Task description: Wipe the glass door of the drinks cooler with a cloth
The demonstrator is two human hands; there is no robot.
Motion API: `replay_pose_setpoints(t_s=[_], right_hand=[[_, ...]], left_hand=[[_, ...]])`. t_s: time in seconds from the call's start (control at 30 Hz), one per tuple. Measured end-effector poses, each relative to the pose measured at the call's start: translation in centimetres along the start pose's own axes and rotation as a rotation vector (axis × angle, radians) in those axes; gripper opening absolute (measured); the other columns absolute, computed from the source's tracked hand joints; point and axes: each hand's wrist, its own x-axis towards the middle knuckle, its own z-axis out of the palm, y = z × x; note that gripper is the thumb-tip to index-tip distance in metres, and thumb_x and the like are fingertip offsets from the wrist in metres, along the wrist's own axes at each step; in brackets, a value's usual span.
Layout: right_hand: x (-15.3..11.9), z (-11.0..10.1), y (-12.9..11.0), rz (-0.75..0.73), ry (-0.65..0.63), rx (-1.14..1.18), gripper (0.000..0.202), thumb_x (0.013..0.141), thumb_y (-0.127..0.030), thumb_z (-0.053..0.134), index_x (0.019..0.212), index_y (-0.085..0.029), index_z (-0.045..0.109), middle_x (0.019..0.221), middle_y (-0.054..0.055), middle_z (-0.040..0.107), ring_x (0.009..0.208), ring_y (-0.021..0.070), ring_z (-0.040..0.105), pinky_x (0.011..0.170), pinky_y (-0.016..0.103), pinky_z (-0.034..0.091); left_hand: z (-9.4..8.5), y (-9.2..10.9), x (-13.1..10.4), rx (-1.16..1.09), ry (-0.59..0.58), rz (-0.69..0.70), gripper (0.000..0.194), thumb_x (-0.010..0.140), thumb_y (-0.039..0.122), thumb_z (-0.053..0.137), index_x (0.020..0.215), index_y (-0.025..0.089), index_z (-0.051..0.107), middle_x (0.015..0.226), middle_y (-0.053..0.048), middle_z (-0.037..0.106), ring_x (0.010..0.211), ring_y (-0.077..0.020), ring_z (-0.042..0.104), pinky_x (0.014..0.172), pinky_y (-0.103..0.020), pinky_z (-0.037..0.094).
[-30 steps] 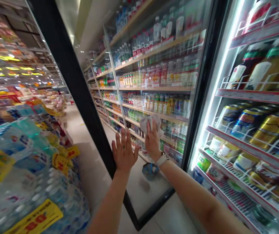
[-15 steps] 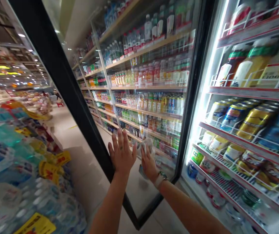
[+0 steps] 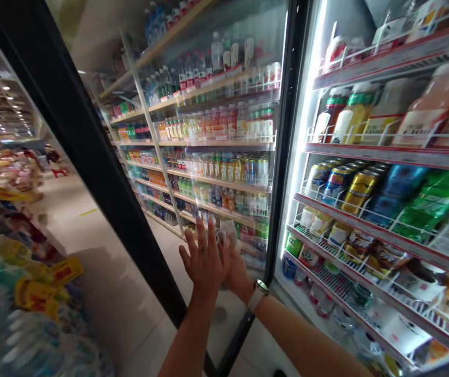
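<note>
A glass cooler door [image 3: 248, 173] with a black frame stands swung open in front of me. My left hand [image 3: 204, 256] is at the glass, fingers spread and nothing in it. Just to its right, partly behind it, my right hand [image 3: 238, 272] presses a crumpled whitish cloth [image 3: 229, 230] against the pane. The left hand hides some of the right hand's fingers. A watch [image 3: 261, 287] with a pale strap is on my right wrist.
On the right, the lit cooler holds bottles [image 3: 352, 115], cans [image 3: 360, 191] and packs on wire-fronted shelves [image 3: 385, 154]. Wrapped bottles [image 3: 32, 335] with yellow signs [image 3: 65, 269] are stacked at lower left. Stocked shelves show in the glass. Tiled floor [image 3: 91, 251] lies beyond the frame.
My left hand has moved right, closer to the right hand, and now overlaps it. The view has turned right, showing more of the cooler shelves. The cloth stays in my right hand.
</note>
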Motion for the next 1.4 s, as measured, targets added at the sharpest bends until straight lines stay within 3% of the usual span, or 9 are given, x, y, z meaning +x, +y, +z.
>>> replay_pose_setpoints(t_s=[0.3,0.5,0.6,0.67,0.8,0.97,1.13,1.27,1.4], right_hand=[[6.9,-5.8,-0.4,0.028,0.214,0.18,0.068,0.1,-0.023,0.038,0.159,-0.031,0.003,0.166,0.004,0.014,0.149,0.0247,0.027,0.119,0.047,0.036],[-0.3,-3.1,2.6,-0.048,0.22,0.164,0.068,0.097,-0.014,0.038,0.158,-0.032,0.015,0.162,0.007,0.03,0.144,0.0238,0.038,0.108,0.043,0.05],[-4.1,-2.1,5.3,-0.086,0.198,0.114,0.065,0.095,-0.012,0.037,0.157,-0.027,0.023,0.155,0.01,0.042,0.142,0.0252,0.041,0.101,0.041,0.056],[-3.8,-2.3,7.0,-0.121,0.194,0.138,0.065,0.094,-0.009,0.037,0.155,-0.029,0.028,0.154,0.009,0.044,0.141,0.0251,0.042,0.1,0.041,0.057],[3.5,-4.4,9.3,-0.089,0.208,0.22,0.066,0.093,-0.008,0.037,0.156,-0.025,0.024,0.163,0.008,0.025,0.149,0.0265,0.024,0.114,0.05,0.042],[10.9,-5.1,12.1,-0.06,0.23,0.28,0.068,0.094,-0.01,0.036,0.158,-0.024,0.016,0.166,0.005,0.018,0.153,0.0227,0.012,0.123,0.05,0.028],[4.2,-1.6,17.9,-0.007,0.264,0.241,0.068,0.096,-0.012,0.037,0.158,-0.029,0.014,0.163,0.007,0.027,0.151,0.0232,0.023,0.115,0.048,0.041],[-1.5,0.3,21.2,0.085,0.274,0.213,0.068,0.097,-0.01,0.03,0.158,-0.03,0.007,0.163,0.009,0.026,0.151,0.0239,0.022,0.11,0.048,0.047],[1.9,-1.2,21.0,0.196,0.246,0.24,0.065,0.1,-0.016,0.029,0.159,-0.028,0.005,0.166,0.009,0.012,0.153,0.0275,0.012,0.115,0.055,0.038]], left_hand=[[-3.3,4.0,-1.1,-0.04,0.035,0.052,0.064,0.098,0.04,0.045,0.156,0.021,0.023,0.16,-0.01,0.028,0.152,-0.0268,0.013,0.123,-0.048,0.006],[-3.4,5.0,-1.2,-0.023,0.107,0.092,0.062,0.099,0.04,0.042,0.156,0.021,0.024,0.163,-0.008,0.019,0.153,-0.0261,0.011,0.124,-0.045,0.004],[-2.4,4.6,-1.2,0.071,0.135,0.07,0.059,0.099,0.04,0.041,0.154,0.024,0.028,0.163,-0.005,0.019,0.152,-0.0243,0.013,0.124,-0.043,0.003],[-1.8,4.0,-0.9,0.147,0.134,0.074,0.06,0.097,0.039,0.047,0.154,0.026,0.03,0.163,-0.004,0.022,0.152,-0.0243,0.016,0.124,-0.043,0.004],[-0.1,4.6,1.0,0.262,0.191,0.017,0.069,0.093,0.034,0.056,0.154,0.024,0.028,0.162,-0.007,0.022,0.152,-0.027,0.015,0.124,-0.048,0.003],[5.0,9.0,3.8,0.184,0.148,0.014,0.07,0.095,0.032,0.05,0.157,0.018,0.019,0.163,-0.01,0.016,0.152,-0.0295,0.008,0.124,-0.051,0.009],[10.3,10.3,4.0,0.283,0.038,0.098,0.068,0.095,0.036,0.053,0.156,0.023,0.024,0.157,-0.008,0.035,0.152,-0.0248,0.014,0.125,-0.045,0.004],[11.3,9.7,3.6,0.43,0.056,0.12,0.067,0.092,0.039,0.058,0.153,0.027,0.032,0.155,-0.005,0.038,0.152,-0.0222,0.009,0.125,-0.041,0.001],[11.4,9.4,3.7,0.45,0.055,0.104,0.068,0.091,0.038,0.061,0.153,0.029,0.032,0.155,-0.004,0.038,0.152,-0.0232,0.009,0.125,-0.043,0.004]])
